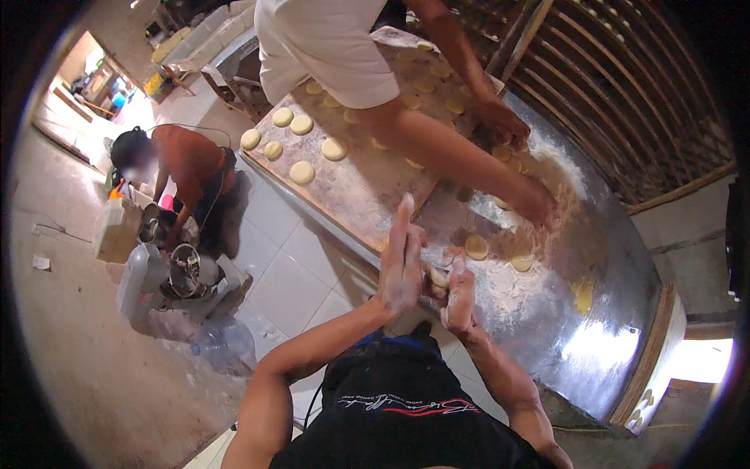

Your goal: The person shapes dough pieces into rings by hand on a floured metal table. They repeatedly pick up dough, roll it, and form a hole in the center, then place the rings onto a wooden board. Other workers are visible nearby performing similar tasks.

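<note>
My left hand (402,258) is raised at the bench's near edge, its floury fingers straight and pointing away from me. My right hand (458,291) is beside it, fingers curled at a small pale dough piece (437,277) that lies between my two hands. Just beyond, flattened dough rounds (477,247) rest on the floury metal bench (605,305). A wooden board (266,172) on the bench carries several more rounds (302,173).
A co-worker in white (328,55) reaches across the board, one hand (539,207) in loose flour. Another person (187,172) bends at the left among pots (186,270) and plastic jugs (226,348). A slatted wooden rack (617,109) stands at the back right.
</note>
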A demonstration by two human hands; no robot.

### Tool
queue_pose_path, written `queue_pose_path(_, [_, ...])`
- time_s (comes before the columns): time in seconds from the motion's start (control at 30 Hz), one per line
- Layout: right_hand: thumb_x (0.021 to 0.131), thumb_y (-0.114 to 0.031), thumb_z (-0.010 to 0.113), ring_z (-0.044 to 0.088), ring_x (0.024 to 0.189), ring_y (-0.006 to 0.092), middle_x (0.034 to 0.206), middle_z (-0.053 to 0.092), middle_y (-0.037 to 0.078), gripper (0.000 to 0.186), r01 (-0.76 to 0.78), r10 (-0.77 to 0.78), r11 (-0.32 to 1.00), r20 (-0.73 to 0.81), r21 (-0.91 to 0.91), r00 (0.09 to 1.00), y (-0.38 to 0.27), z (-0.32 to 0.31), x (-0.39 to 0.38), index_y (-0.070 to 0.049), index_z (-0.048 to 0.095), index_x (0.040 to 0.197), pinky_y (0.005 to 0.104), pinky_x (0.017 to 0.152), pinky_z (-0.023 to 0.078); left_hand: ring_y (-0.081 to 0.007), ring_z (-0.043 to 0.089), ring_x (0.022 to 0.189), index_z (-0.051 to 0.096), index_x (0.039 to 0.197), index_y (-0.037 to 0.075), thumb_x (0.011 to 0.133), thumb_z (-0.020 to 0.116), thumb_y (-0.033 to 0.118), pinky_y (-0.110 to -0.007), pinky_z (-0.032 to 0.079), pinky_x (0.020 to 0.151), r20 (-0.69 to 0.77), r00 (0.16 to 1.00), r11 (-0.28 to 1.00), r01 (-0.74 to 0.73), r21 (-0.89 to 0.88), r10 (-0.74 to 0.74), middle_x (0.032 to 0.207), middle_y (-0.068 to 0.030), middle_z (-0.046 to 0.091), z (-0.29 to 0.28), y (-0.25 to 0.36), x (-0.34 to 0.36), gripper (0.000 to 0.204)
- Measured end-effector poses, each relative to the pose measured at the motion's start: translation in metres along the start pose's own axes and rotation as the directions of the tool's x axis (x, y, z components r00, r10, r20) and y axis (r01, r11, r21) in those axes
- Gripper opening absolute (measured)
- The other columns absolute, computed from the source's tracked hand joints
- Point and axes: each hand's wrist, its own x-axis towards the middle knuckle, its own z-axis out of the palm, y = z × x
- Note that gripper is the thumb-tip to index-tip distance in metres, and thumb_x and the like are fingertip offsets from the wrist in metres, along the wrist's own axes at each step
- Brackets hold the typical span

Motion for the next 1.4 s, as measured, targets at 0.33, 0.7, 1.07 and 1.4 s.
queue_pose_path(0.33, [0.092,-0.021,0.03,0.05,0.094,0.0184,0.108,0.046,0.012,0.033,0.072,-0.07,0.966,0.015,-0.248,0.997,0.019,0.049,0.047,-0.009,0.034,0.122,0.0313,0.081,0.044,-0.0163,0.049,0.066,0.03,0.143,-0.001,0.099,0.043,0.015,-0.031,0.044,0.058,0.001,0.934,0.891,-0.34,0.3,0.357,0.088,-0.0108,0.057,-0.047,-0.021,0.012,0.049])
queue_pose_path(0.7, [0.088,-0.004,0.045,0.057,0.101,0.0277,0.115,0.057,0.015,0.041,0.294,-0.702,0.088,0.15,-0.952,0.696,0.009,0.052,0.098,-0.001,0.036,0.128,0.0415,0.093,0.042,-0.0199,0.058,0.089,0.054,0.129,0.009,0.098,0.052,0.032,-0.031,0.049,0.079,-0.39,0.893,0.901,0.343,0.266,-0.225,0.1,-0.0086,0.06,-0.089,-0.06,0.065,0.038])
queue_pose_path(1.07, [0.09,-0.002,0.043,0.046,0.064,0.0097,0.079,0.051,0.005,0.033,0.118,-0.486,0.812,-0.55,-0.571,0.68,0.017,-0.064,-0.024,-0.003,0.042,0.122,0.0252,0.06,0.041,-0.0342,0.058,0.098,0.063,0.109,0.006,0.072,0.076,0.017,-0.042,0.049,0.081,0.182,0.983,0.693,-0.127,0.709,-0.006,0.107,-0.017,0.056,-0.077,-0.037,0.073,0.04])
queue_pose_path(1.4, [0.088,-0.003,0.051,0.049,0.068,0.0089,0.081,0.054,0.004,0.021,-0.01,-0.596,0.666,-0.541,-0.745,0.593,-0.006,-0.111,-0.07,-0.002,0.053,0.108,0.0264,0.06,0.042,-0.0359,0.056,0.099,0.056,0.094,0.003,0.079,0.07,0.03,-0.044,0.044,0.083,0.487,0.817,0.62,-0.214,0.755,-0.311,0.102,-0.0188,0.057,0.101,-0.047,0.028,0.034])
